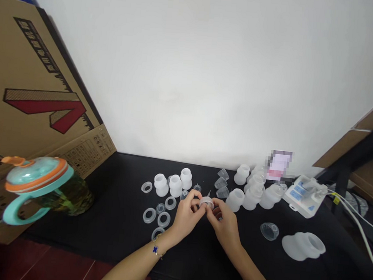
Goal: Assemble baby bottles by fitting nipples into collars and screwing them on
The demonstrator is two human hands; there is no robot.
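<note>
Both hands meet over the middle of the black table. My left hand [186, 215] pinches one side of a white bottle collar ring [205, 201], and my right hand [224, 227] grips the other side. A thin clear tip, like that of a nipple, sticks up from the ring; the fingers hide much of the rest. Left of my left hand lie several loose collar rings [164, 219] and a clear nipple [160, 208]. Behind them stand open white bottles [160, 185]. Clear caps [223, 192] lie just beyond my right hand, beside more bottles [235, 200].
A bottle on its side [303, 246] and a clear cap [269, 231] lie at right. Behind them sits a white power strip [303, 196] with cables. A large lidded drink jug [46, 188] and a cardboard box [40, 82] stand at left. A white wall [205, 80] rises behind.
</note>
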